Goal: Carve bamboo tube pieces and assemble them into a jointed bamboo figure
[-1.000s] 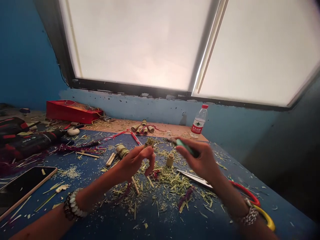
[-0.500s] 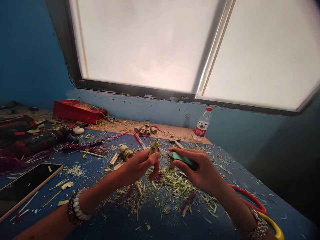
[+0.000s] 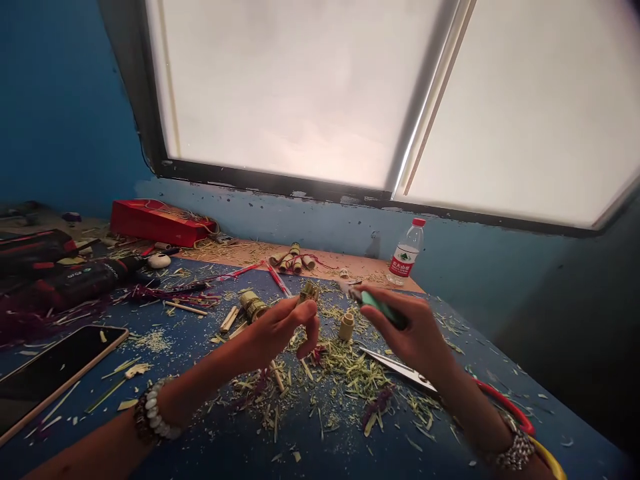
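My left hand [image 3: 287, 330] is closed round a short carved bamboo piece [image 3: 309, 291], held upright above the table with its notched top showing. My right hand [image 3: 407, 327] grips a green-handled utility knife [image 3: 376, 307]; its blade points left and is smeared by motion, apart from the bamboo. Between the hands a small stepped bamboo section [image 3: 347, 327] stands on the table. Scissors [image 3: 397, 367] with red and yellow handles lie partly hidden under my right forearm. A larger bamboo piece [image 3: 253, 305] sits left, just beyond my left hand.
Shavings [image 3: 345, 373] litter the blue table [image 3: 310, 453]. A phone [image 3: 55, 373] and black drill [image 3: 80, 287] lie left. At the back are a red box [image 3: 155, 221], tied bamboo tubes [image 3: 295, 259] and a water bottle [image 3: 404, 257]. A hammer head [image 3: 353, 283] lies partly hidden.
My right hand has drawn the knife away from the bamboo piece, to the right and slightly up. The standing bamboo section and scissor blades now show more. My left hand stays nearly in place.
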Demonstrator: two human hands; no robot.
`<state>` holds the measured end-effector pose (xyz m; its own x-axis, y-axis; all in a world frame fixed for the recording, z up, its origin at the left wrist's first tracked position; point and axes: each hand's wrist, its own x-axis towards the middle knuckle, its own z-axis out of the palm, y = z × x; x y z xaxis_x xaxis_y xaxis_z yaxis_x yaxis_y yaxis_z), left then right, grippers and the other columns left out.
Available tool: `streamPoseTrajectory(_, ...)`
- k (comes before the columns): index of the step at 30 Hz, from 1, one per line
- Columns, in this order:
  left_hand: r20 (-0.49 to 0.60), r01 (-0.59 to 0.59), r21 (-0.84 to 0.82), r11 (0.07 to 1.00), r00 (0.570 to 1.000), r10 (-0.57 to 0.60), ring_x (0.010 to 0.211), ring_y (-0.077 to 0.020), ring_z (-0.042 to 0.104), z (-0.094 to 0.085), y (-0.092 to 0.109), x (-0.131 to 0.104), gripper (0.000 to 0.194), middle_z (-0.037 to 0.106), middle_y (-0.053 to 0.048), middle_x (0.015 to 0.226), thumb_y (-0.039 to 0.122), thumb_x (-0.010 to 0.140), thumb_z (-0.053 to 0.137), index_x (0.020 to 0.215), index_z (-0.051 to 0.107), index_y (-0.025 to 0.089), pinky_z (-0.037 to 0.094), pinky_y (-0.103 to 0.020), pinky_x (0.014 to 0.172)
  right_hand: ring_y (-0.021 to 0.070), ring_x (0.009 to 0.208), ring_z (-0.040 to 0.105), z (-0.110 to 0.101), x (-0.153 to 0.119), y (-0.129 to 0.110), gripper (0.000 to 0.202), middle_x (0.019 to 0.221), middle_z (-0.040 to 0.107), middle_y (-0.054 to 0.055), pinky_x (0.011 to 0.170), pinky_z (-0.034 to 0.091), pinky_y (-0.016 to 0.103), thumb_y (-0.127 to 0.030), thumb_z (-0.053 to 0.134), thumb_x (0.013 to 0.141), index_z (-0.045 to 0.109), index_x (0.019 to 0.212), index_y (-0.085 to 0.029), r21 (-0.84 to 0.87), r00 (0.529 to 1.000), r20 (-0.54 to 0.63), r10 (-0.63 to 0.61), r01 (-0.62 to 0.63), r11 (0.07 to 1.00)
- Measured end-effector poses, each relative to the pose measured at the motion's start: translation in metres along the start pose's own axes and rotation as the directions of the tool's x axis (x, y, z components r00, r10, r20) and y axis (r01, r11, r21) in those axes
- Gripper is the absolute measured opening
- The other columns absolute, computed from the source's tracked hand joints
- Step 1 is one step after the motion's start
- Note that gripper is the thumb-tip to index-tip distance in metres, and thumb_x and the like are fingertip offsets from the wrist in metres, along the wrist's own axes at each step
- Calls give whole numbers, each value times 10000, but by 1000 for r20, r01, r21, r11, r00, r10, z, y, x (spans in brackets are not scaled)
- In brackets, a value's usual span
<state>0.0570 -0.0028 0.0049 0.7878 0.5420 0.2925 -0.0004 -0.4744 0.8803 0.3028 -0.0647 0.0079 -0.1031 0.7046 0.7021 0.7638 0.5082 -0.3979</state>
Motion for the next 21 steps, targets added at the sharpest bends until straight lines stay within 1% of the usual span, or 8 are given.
streamPoseTrajectory(2, 3, 11, -4, 1000, 1000, -11, 647, -141, 539, -2, 0, 0, 557, 535, 4, 587, 452, 1058, 263, 667, 555, 182, 451, -300, 841, 173, 726, 688, 5, -2, -10, 344, 963, 770, 75, 613, 506, 284, -383, 618, 942, 733, 1205, -192, 65, 992, 107, -61, 54, 996)
streamPoseTrajectory(3, 9, 14, -9, 1000, 1000, -14, 643, -140, 538, -2, 0, 0, 565, 530, 3, 586, 454, 1058, 266, 655, 553, 180, 452, -295, 833, 163, 691, 672, 7, -2, -13, 345, 935, 767, 74, 592, 495, 279, -376, 622, 941, 730, 1211, -191, 89, 989, 129, -78, 67, 994)
streamPoseTrajectory(5, 23, 16, -12, 1000, 1000, -16, 638, -136, 538, -1, 0, 0, 570, 529, 0, 588, 452, 1058, 274, 643, 552, 176, 455, -288, 825, 160, 674, 660, 9, -3, -17, 344, 910, 763, 76, 589, 491, 282, -373, 632, 936, 731, 1210, -191, 116, 985, 146, -97, 80, 990)
streamPoseTrajectory(8, 38, 12, -21, 1000, 999, -11, 621, -127, 531, 0, 0, 0, 557, 527, 6, 583, 440, 1060, 284, 646, 548, 176, 455, -281, 828, 181, 740, 687, 8, -2, -17, 335, 948, 766, 85, 633, 510, 299, -373, 638, 932, 732, 1208, -209, 126, 982, 165, -95, 75, 989)
streamPoseTrajectory(12, 60, -8, -36, 999, 998, 10, 615, -125, 520, 0, -2, 0, 527, 508, 16, 569, 429, 1059, 291, 661, 532, 181, 459, -274, 820, 202, 758, 703, 8, -4, -17, 346, 930, 766, 95, 651, 523, 321, -387, 639, 930, 731, 1210, -207, 104, 978, 178, -108, 91, 990)
streamPoseTrajectory(17, 82, 22, -7, 1000, 996, -21, 613, -120, 508, -2, -1, 0, 564, 504, 13, 571, 435, 1056, 288, 617, 528, 175, 455, -272, 814, 198, 737, 699, 9, -5, -13, 390, 973, 766, 101, 645, 526, 321, -417, 628, 936, 715, 1245, -196, 6, 984, 148, -101, 101, 995)
streamPoseTrajectory(19, 116, 29, -48, 998, 993, -23, 585, -115, 493, 0, 1, -1, 542, 506, 20, 569, 428, 1051, 294, 639, 538, 173, 460, -280, 808, 205, 742, 704, 7, -3, -2, 407, 1007, 771, 109, 644, 528, 323, -436, 619, 935, 722, 1240, -185, -64, 995, 87, -49, 55, 996)
streamPoseTrajectory(21, 150, 18, -105, 994, 989, -3, 564, -113, 481, 2, 2, -1, 516, 509, 26, 569, 427, 1044, 303, 666, 547, 174, 462, -288, 801, 227, 749, 710, 2, 1, 12, 432, 1003, 778, 122, 643, 526, 337, -468, 624, 918, 747, 1196, -160, -155, 999, -13, 41, -43, 987)
